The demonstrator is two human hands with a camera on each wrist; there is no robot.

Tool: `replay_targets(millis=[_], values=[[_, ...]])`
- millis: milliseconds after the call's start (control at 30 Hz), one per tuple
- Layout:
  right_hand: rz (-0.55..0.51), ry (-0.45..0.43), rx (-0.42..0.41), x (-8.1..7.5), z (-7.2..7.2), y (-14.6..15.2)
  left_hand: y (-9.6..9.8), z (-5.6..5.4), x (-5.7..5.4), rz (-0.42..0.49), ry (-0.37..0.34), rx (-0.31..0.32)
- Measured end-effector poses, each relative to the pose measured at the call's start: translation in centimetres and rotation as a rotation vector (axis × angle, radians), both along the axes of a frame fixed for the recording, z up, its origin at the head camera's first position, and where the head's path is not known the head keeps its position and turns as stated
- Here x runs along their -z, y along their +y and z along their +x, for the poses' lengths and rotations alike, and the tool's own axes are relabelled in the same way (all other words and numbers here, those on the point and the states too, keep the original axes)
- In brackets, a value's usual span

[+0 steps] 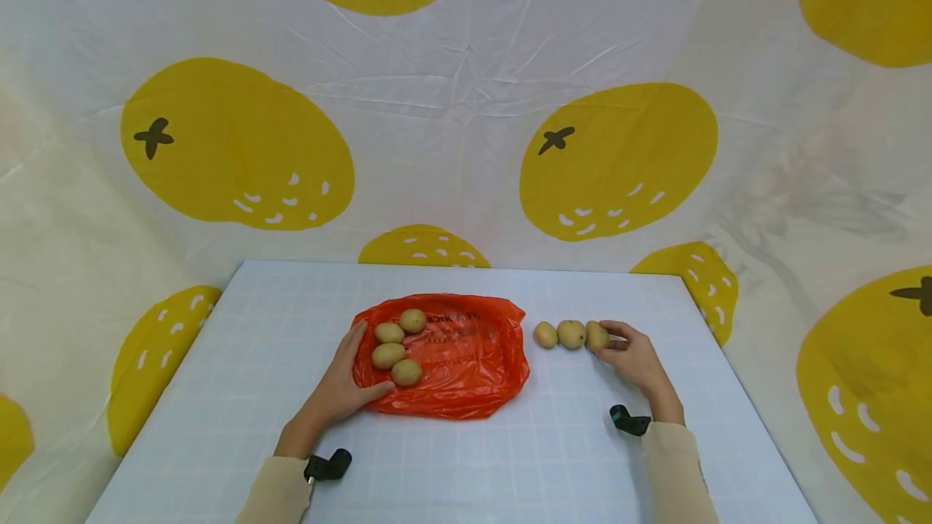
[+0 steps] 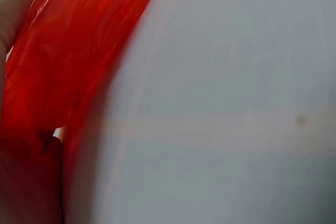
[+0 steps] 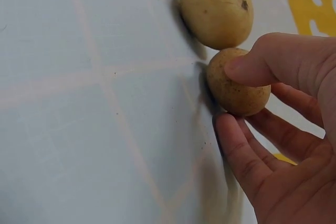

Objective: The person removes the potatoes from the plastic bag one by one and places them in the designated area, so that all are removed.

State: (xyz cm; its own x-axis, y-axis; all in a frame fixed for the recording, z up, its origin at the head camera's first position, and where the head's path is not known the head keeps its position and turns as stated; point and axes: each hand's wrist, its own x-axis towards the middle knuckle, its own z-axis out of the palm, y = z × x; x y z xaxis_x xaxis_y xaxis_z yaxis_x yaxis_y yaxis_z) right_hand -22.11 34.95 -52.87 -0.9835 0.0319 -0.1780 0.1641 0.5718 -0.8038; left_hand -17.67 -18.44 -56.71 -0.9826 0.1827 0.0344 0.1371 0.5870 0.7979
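Observation:
A red plastic bag (image 1: 473,378) lies spread on the table, with several potatoes (image 1: 389,356) on its left part. At the bag's left side, my left hand (image 1: 336,386) holds its edge, thumb toward the front and fingers toward the back. Red film (image 2: 79,40) covers part of that hand in the left wrist view. My right hand (image 1: 635,358) pinches a small potato (image 3: 237,85) between thumb and fingers, at the right end of a short row. Beside it in the row are a larger potato (image 1: 571,335) and another potato (image 1: 546,335).
The pale checked table (image 1: 451,475) reaches back to a hanging white cloth (image 1: 437,144) printed with yellow fruit. Dark print shows on the bag's film. A small black device sits at each wrist, the left device (image 1: 329,465) and the right device (image 1: 629,420).

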Motion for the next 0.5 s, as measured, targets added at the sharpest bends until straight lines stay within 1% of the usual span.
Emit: replay_targets(millis=[200,500], values=[[0.004,-0.006,-0.001,-0.12,-0.01,-0.23,0.03,-0.01,-0.05,0.002,0.000,0.002],[0.026,0.034,-0.028,-0.05,-0.31,-0.35,0.12,0.02,-0.26,0.004,-0.006,0.000]])
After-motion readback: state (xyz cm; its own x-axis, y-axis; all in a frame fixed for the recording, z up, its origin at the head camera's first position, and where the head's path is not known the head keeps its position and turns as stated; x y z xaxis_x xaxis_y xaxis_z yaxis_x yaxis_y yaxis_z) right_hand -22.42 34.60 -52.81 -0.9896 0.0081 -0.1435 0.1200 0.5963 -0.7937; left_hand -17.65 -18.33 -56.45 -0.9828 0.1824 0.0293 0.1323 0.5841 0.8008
